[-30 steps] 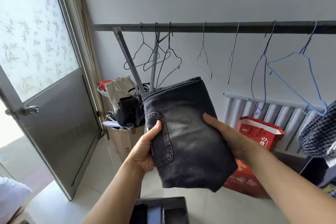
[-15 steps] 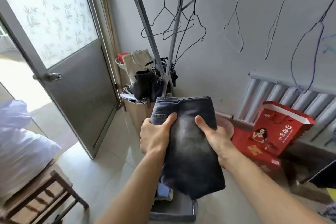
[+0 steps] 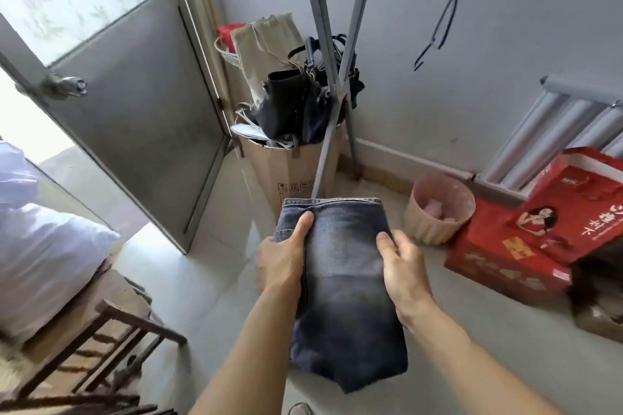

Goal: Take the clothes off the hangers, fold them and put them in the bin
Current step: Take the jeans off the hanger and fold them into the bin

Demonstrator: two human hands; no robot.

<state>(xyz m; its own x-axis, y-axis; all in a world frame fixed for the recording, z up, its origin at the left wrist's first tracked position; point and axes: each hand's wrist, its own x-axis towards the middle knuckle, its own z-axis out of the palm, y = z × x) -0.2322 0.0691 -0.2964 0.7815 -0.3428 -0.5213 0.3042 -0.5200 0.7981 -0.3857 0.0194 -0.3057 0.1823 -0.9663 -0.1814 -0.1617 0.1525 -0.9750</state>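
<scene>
Red gift bag (image 3: 569, 212): Chinese characters, illegible; cardboard box (image 3: 290, 165): tiny handling symbols.

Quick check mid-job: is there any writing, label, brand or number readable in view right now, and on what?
Red paper gift bag with a woman's picture: white characters beside the picture, too blurred to quote.
Flat red cardboard box under it: a yellow patch with marks, unreadable.
Brown cardboard carton: small printed handling symbols, no legible words.
Folded dark denim jeans, held by both hands: no label visible.

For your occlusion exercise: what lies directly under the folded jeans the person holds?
Around the folded jeans, only pale floor shows, plus a shoe tip at the bottom edge. Both hands grip the sides. Whatever lies straight beneath is covered; no bin shows.
</scene>
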